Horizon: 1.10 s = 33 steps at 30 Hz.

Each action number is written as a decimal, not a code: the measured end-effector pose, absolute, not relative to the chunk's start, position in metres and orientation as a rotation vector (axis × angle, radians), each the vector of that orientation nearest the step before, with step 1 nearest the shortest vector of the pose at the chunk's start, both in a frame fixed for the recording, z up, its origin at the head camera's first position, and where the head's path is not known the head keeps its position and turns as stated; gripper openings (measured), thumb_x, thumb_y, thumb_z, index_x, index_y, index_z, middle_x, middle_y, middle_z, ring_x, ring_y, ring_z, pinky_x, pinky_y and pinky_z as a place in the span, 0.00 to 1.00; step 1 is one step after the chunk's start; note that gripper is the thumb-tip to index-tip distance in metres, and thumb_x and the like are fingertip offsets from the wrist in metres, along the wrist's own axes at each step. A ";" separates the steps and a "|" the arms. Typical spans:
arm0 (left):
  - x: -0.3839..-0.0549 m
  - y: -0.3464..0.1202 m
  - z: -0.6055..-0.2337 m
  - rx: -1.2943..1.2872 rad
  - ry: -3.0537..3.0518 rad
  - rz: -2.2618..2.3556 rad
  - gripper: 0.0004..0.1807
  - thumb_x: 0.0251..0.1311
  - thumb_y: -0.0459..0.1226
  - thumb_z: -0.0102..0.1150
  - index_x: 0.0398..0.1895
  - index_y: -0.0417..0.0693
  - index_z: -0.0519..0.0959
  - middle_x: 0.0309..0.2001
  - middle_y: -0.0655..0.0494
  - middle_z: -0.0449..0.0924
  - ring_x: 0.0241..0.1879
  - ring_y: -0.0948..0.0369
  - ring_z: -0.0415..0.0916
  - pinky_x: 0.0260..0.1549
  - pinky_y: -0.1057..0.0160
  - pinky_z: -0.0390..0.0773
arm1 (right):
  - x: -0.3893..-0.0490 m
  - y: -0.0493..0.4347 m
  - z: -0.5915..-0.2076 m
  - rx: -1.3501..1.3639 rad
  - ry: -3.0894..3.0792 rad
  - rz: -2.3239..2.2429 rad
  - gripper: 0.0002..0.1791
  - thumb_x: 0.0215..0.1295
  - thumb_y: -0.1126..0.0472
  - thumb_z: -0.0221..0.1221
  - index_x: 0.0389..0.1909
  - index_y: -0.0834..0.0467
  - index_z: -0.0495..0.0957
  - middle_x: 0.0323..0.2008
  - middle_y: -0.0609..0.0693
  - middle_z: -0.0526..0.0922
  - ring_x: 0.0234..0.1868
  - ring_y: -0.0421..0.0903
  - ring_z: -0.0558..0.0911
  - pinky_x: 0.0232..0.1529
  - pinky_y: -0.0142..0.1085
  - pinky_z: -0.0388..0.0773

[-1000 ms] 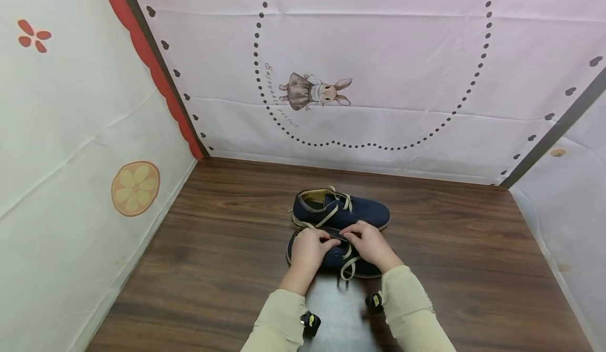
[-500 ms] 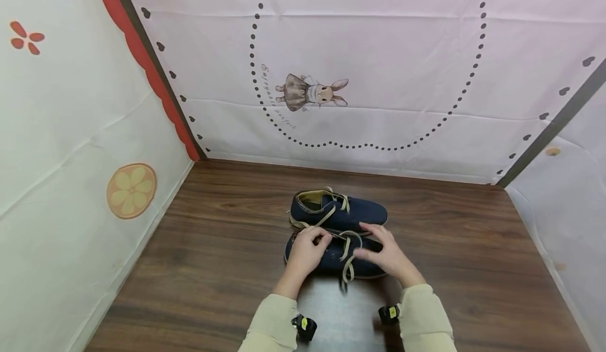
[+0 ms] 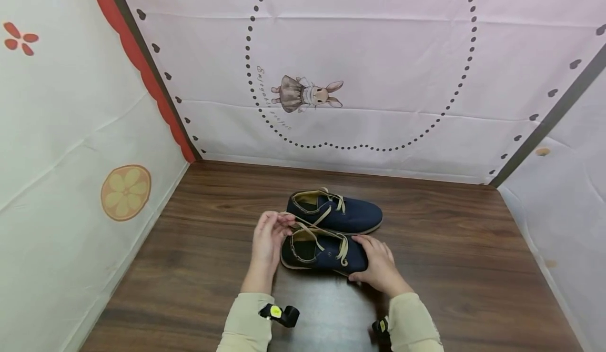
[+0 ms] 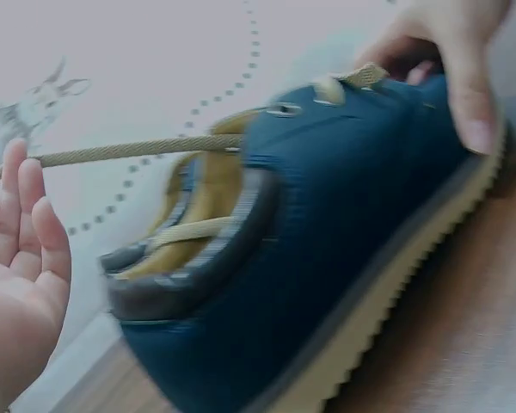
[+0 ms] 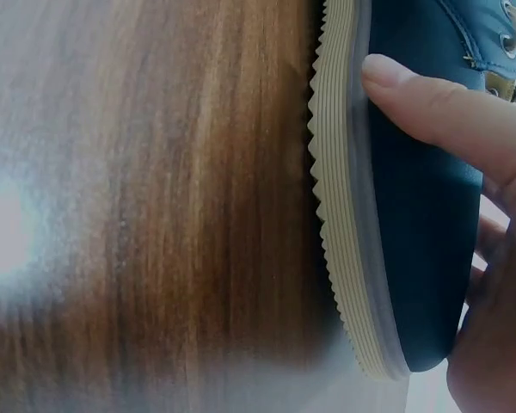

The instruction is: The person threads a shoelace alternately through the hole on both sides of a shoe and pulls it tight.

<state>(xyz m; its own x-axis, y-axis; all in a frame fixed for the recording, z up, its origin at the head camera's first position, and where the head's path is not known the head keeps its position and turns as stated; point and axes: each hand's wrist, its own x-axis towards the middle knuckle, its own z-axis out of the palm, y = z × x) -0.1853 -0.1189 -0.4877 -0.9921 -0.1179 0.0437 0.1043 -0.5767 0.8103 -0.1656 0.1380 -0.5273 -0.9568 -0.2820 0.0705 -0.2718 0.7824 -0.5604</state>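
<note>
Two navy lace-up shoes lie side by side, toes to the right, in the head view. My left hand (image 3: 266, 244) is at the heel end of the near shoe (image 3: 319, 261), holding a beige shoelace (image 4: 146, 148) that stretches straight from the shoe's opening. In the left wrist view several fingers (image 4: 21, 215) are extended beside the lace; the pinching part is out of frame. My right hand (image 3: 380, 267) grips the near shoe's toe, its thumb (image 5: 430, 107) along the near side just above the ridged sole (image 5: 344, 215) and its other fingers on the far side.
The far shoe (image 3: 362, 214) lies right behind the near one, its laces loosely threaded. Both are on a dark wood-grain surface (image 3: 213, 252). White printed sheets stand at the back (image 3: 402, 78), left (image 3: 61, 131) and right (image 3: 563, 194).
My left hand has moved left from the shoe's tongue, drawing the lace out toward the heel. My right hand has left the tongue area and taken hold of the toe.
</note>
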 end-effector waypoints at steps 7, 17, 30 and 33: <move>-0.189 -0.143 -0.477 0.149 -1.204 -2.640 0.14 0.72 0.34 0.36 0.27 0.45 0.69 0.30 0.51 0.82 0.33 0.59 0.78 0.28 0.66 0.71 | -0.167 0.137 -0.528 -0.450 2.946 -0.943 0.48 0.30 0.56 0.77 0.59 0.55 0.69 0.59 0.55 0.69 0.61 0.56 0.64 0.60 0.57 0.52; -0.188 -0.148 -0.476 0.227 -1.210 -2.562 0.14 0.69 0.32 0.40 0.25 0.47 0.70 0.33 0.53 0.78 0.31 0.62 0.72 0.25 0.67 0.67 | -0.169 0.135 -0.529 -0.438 2.921 -0.950 0.48 0.31 0.55 0.77 0.60 0.55 0.68 0.59 0.55 0.68 0.61 0.57 0.63 0.60 0.56 0.52; -0.175 -0.104 -0.472 -0.450 -2.456 -1.672 0.05 0.61 0.34 0.57 0.30 0.44 0.80 0.37 0.56 0.75 0.40 0.60 0.68 0.39 0.63 0.70 | -0.167 0.114 -0.476 -0.581 2.469 -1.583 0.27 0.62 0.56 0.59 0.62 0.57 0.68 0.66 0.57 0.61 0.67 0.54 0.57 0.60 0.58 0.55; -0.171 -0.094 -0.471 -0.551 -2.630 -1.483 0.06 0.62 0.41 0.56 0.31 0.52 0.81 0.40 0.60 0.71 0.42 0.61 0.64 0.39 0.60 0.68 | -0.167 0.101 -0.461 -0.602 2.475 -1.662 0.15 0.64 0.59 0.57 0.50 0.58 0.78 0.51 0.54 0.77 0.53 0.50 0.75 0.51 0.45 0.70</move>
<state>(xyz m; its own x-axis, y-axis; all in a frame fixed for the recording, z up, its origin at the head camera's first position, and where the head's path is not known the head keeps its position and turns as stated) -0.1706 -0.0938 -0.4707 -0.9330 0.2728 0.2349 0.3421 0.4691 0.8142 -0.1669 0.1005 -0.4613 -0.9169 -0.3758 0.1345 -0.2668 0.3264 -0.9068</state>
